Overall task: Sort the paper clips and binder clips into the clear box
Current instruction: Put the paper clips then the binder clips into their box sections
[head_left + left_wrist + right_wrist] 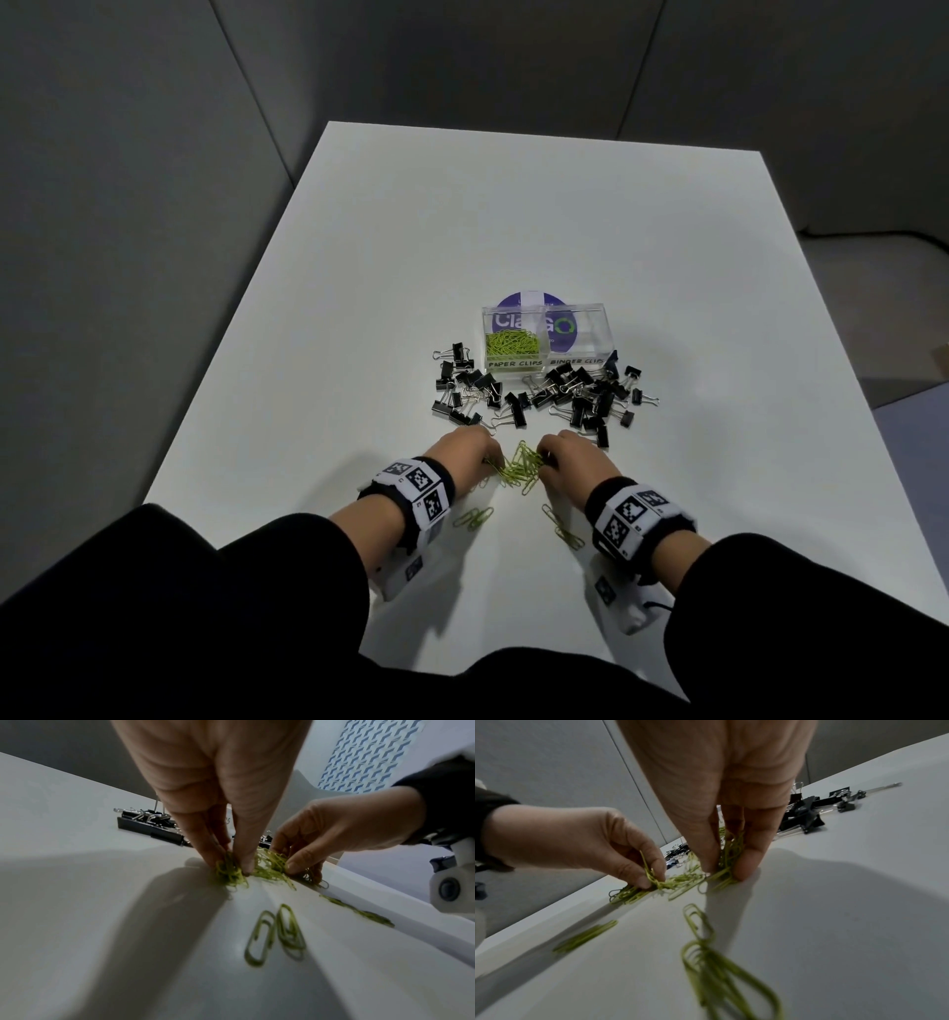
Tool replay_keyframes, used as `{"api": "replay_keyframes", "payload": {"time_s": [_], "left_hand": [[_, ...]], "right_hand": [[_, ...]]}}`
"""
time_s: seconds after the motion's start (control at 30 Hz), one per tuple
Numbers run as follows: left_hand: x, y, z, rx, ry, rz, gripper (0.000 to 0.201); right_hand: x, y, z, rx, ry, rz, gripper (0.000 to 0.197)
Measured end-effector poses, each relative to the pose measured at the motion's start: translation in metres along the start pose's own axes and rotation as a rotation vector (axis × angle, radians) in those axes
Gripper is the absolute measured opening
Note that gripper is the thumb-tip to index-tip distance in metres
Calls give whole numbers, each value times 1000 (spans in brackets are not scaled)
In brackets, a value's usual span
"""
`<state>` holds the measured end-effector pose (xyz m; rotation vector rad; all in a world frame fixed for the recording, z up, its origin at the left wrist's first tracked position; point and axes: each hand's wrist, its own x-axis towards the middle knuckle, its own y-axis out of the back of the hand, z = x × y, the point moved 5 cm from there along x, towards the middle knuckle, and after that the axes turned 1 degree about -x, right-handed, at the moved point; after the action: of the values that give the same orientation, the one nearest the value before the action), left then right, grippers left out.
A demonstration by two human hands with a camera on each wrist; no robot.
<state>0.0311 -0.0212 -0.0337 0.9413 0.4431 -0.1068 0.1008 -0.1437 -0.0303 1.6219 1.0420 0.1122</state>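
Observation:
A heap of green paper clips point(519, 466) lies on the white table point(565, 221) between my two hands. My left hand point(464, 452) pinches a bunch of these clips point(230, 870) at the heap's left side. My right hand point(570, 455) pinches another bunch point(727, 860) at its right side. Both hands have fingertips down on the table. The clear box point(547, 336) stands beyond, its left compartment holding green clips point(512, 343), its right compartment showing no clips. Black binder clips point(539, 393) lie scattered in front of the box.
Loose green clips lie near my wrists: a pair at the left point(473, 516) and a few at the right point(564, 529). A purple round sticker point(534, 300) shows behind the box. Grey partition walls surround the table.

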Motion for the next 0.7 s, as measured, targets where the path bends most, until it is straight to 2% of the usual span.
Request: {"api": "replay_keyframes", "payload": {"time_s": [0.2, 0.43, 0.7], "left_hand": [[-3, 5, 0, -46, -8, 44, 20], [-8, 26, 15, -104, -79, 109, 20], [-2, 90, 36, -134, -132, 304, 18]], "right_hand": [[-5, 6, 10, 75, -33, 7, 29], [-14, 17, 16, 129, -33, -8, 26], [-5, 82, -7, 238, 57, 176, 24]]}}
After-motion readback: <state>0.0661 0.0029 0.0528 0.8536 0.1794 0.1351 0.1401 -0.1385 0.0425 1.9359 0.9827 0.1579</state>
